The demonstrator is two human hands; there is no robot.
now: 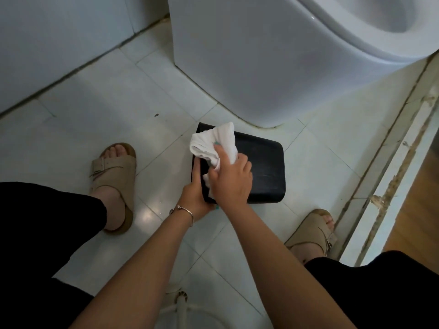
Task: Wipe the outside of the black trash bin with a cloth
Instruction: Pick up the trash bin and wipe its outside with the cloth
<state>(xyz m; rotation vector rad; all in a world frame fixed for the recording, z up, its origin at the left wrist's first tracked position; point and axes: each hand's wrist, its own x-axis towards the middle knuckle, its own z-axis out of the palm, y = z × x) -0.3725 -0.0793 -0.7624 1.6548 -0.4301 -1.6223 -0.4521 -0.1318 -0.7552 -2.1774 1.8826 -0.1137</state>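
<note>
Down on the floor, left hand grips the bin; right hand clutches the cloth against it.

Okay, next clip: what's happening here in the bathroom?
A person crouches on the tiled floor beside the toilet, cleaning a black trash bin that lies on its side. The left hand holds the bin at its rim end, while the right hand grips a white cloth and presses it against the bin's outer wall.

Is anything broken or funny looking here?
Yes. The door sill on the right looks chipped and crumbly. The bin lies tipped on its side, but the left hand is holding it for wiping.
</note>
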